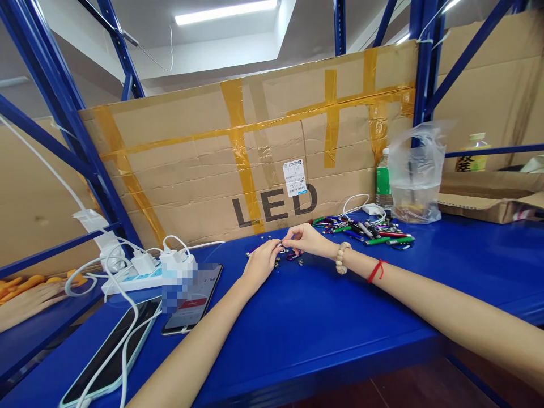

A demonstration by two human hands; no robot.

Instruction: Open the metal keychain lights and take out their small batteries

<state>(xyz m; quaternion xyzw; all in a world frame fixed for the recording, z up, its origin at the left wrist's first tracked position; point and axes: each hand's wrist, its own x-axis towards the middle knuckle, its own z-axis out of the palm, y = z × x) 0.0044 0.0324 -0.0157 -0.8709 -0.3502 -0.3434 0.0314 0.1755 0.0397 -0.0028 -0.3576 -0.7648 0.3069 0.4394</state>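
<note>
My left hand (261,262) and my right hand (306,238) meet fingertip to fingertip over the blue shelf top (323,317), both pinched on a tiny metal piece (281,244). It is too small to name. A few similar small parts (293,258) lie on the shelf just under the hands. My right wrist wears a bead bracelet (342,258) and a red string (376,270). A pile of small coloured pen-like keychain items (365,229) lies to the right of my right hand.
A taped cardboard sheet marked LED (255,164) closes the back. A power strip with white chargers (144,272) and two phones (193,297) (113,354) lie at left. A clear plastic bag (416,175), a green bottle (382,181) and a cardboard box (488,201) stand at right.
</note>
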